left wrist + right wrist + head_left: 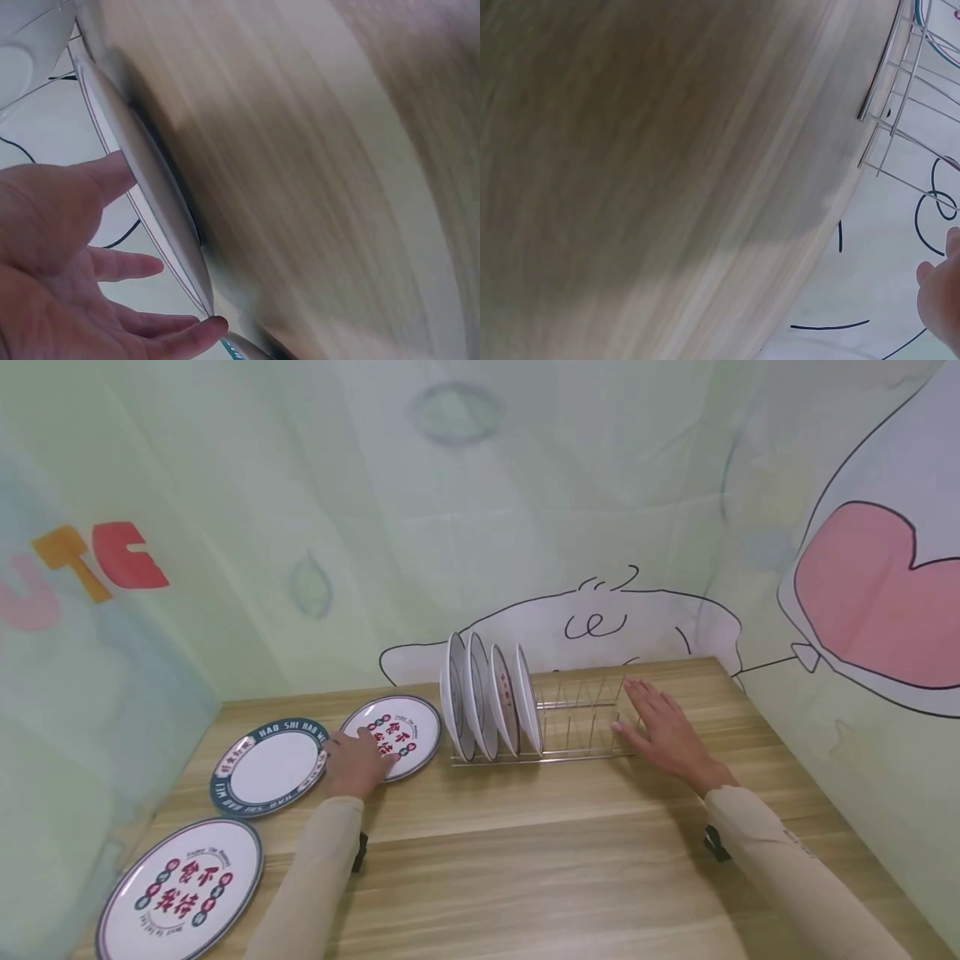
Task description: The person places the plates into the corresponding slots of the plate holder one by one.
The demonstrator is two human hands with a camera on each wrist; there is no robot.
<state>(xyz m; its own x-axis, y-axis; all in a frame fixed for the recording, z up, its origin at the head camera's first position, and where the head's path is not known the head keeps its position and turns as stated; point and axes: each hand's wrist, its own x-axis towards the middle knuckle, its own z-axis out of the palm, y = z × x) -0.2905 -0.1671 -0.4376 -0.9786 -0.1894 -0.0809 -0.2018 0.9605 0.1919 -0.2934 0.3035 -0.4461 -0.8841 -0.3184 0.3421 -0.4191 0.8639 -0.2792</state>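
Observation:
My left hand reaches over a small white plate with red and blue lettering, which lies flat on the table. In the left wrist view, the thumb overlaps the plate's rim and one fingertip is right at its edge, the fingers spread apart. At the right end of a wire dish rack is my right hand, its fingers extended and nothing held. Several plates stand upright in the rack's left part; the right-hand slots show bare wire.
Left of the small plate lies a plate with a dark blue-green lettered rim. Nearer the front left is a larger white plate with red lettering. A printed curtain rises behind the wooden table.

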